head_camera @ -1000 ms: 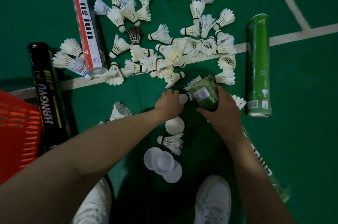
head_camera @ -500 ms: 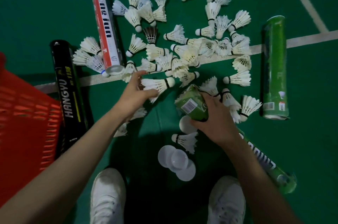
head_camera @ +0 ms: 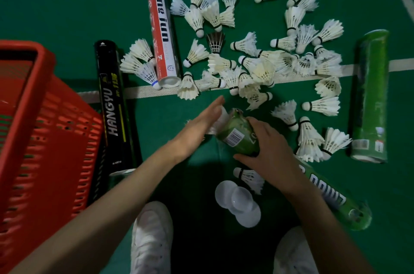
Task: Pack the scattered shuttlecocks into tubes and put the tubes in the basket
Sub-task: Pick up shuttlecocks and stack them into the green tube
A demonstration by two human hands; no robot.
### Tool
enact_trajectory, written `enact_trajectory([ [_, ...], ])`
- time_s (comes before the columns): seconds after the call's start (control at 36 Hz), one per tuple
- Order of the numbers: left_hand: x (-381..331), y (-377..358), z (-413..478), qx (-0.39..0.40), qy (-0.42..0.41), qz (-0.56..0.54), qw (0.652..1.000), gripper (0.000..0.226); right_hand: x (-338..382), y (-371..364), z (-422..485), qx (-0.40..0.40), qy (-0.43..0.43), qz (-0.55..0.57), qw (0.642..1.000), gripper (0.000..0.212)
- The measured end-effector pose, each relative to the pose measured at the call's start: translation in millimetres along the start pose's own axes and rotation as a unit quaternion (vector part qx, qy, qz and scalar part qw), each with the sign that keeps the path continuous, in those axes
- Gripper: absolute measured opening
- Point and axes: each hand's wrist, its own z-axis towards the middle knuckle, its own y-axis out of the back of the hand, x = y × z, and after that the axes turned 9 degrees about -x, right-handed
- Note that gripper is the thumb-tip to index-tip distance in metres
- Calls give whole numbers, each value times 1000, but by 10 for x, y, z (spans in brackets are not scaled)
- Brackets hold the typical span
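My right hand [head_camera: 267,147] grips a green tube [head_camera: 238,137] near its open upper end; the tube runs down to the right under my forearm. My left hand [head_camera: 201,125] is flat, fingers together, pressing a white shuttlecock [head_camera: 220,118] into the tube's mouth, feathers still showing. Several white shuttlecocks [head_camera: 257,70] and one dark shuttlecock [head_camera: 215,42] lie scattered on the green floor beyond. A red and white tube [head_camera: 162,32], a black tube [head_camera: 112,103] and a second green tube [head_camera: 371,97] lie on the floor. The red basket [head_camera: 47,130] stands at the left.
Three white plastic caps [head_camera: 238,203] overlap on the floor between my white shoes [head_camera: 152,238]. One shuttlecock [head_camera: 249,178] lies just above the caps. A white court line [head_camera: 139,92] crosses the floor under the pile.
My left hand picked a shuttlecock from the pile, carried it to the tube's mouth and now pushes it in. The view shifted, showing more of the basket.
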Motion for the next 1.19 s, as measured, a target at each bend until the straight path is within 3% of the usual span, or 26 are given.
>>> enact_trajectory([
  [0.06, 12, -29, -13, -8, 10, -1, 1000, 89, 22, -21, 16, 1, 3, -1, 1000, 91],
  [0.25, 5, -313, 49, 20, 43, -88, 995, 96, -9, -13, 35, 4, -15, 3, 1000, 93],
  [0.44, -152, -503, 225, 16, 38, -83, 996, 49, -221, 95, -46, -19, -80, 17, 996, 91],
  [0.56, -89, -641, 370, -46, 19, -57, 997, 37, -430, 201, -136, -52, -131, 20, 990, 88],
  [0.67, 18, -866, 569, -31, -39, 130, 990, 36, -723, 312, -309, -70, -190, -11, 979, 89],
  [0.83, -11, -1343, 828, 93, -179, 362, 910, 54, -1026, 370, -599, -71, -292, -11, 954, 84],
  [0.97, -6, -1638, 982, 201, -211, 500, 815, 75, -1177, 395, -744, -91, -332, 18, 939, 78],
  [1.08, -36, -1802, 1023, 210, -247, 549, 770, 82, -1289, 478, -746, -130, -342, 20, 930, 77],
  [1.19, -19, -1985, 1022, 207, -269, 601, 724, 74, -1374, 553, -760, -156, -357, 9, 921, 80],
])
